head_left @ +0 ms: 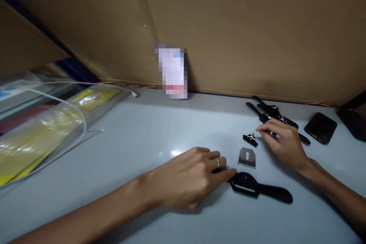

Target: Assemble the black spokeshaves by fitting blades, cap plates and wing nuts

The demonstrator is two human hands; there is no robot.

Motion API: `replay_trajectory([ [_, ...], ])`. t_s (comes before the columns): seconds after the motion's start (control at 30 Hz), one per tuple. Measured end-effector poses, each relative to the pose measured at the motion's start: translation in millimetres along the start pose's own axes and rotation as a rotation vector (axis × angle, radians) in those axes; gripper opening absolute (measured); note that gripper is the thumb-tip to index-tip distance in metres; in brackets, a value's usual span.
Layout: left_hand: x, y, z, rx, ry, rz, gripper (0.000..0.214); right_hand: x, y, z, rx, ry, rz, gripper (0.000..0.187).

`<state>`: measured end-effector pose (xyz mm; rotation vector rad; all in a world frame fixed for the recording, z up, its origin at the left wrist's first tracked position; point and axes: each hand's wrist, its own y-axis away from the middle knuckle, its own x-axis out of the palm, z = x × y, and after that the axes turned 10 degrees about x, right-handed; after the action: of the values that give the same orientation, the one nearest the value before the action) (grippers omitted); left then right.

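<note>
My left hand (pixel 191 175) rests on the white table (pixel 137 141), fingers bent, fingertips touching one end of a black tool body with a handle (pixel 259 190). A small metal blade with a keyhole slot (pixel 247 158) lies just beyond it. My right hand (pixel 281 141) hovers over the table with fingers pinched together, right beside a small black clamp piece with a screw (pixel 251 139); whether it holds anything is unclear. Behind the right hand lie more black tool bodies (pixel 271 114).
A dark phone (pixel 320 127) and another black object (pixel 353 122) lie at the right. Clear plastic bags with yellow contents (pixel 51 122) fill the left side, with a white cable (pixel 85 84) over them. A cardboard wall (pixel 228 26) and a pixelated card (pixel 172 71) stand behind.
</note>
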<state>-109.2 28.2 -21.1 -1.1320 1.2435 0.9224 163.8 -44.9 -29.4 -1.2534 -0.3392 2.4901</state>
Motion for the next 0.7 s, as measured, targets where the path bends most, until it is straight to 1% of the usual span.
replay_trajectory([
  [0.07,-1.7,2.9,7.0,-0.049,-0.038,0.031,0.05,-4.7,-2.3,-3.9,-0.01,0.045,-0.068,0.018],
  [0.13,-3.7,6.1,14.1,-0.103,-0.065,0.062,0.047,-8.2,-4.8,-8.7,0.002,0.08,-0.11,0.018],
  [0.23,-5.9,11.2,23.4,-0.167,-0.078,0.078,0.03,-10.7,-8.0,-14.8,0.025,0.12,-0.12,0.019],
  [0.3,-6.5,15.2,29.7,-0.204,-0.077,0.054,0.023,-11.8,-10.0,-18.1,0.034,0.15,-0.119,0.021],
  [0.37,-6.8,20.3,37.2,-0.246,-0.073,0.013,0.02,-13.9,-12.5,-21.9,0.049,0.189,-0.122,0.021],
  [0.43,-6.9,26.4,45.5,-0.302,-0.089,0.0,0.018,-17.7,-15.5,-26.2,0.068,0.253,-0.127,0.021],
  [0.57,-5.7,38.8,59.8,-0.447,-0.201,0.093,0.024,-31.7,-21.9,-32.2,0.137,0.486,-0.079,0.023],
  [0.63,-4.5,43.6,64.0,-0.527,-0.226,0.13,0.026,-40.1,-24.0,-32.1,0.202,0.628,-0.005,0.023],
  [0.7,-3.5,46.5,65.8,-0.612,-0.22,0.114,0.025,-46.9,-24.4,-30.5,0.254,0.727,0.074,0.022],
])
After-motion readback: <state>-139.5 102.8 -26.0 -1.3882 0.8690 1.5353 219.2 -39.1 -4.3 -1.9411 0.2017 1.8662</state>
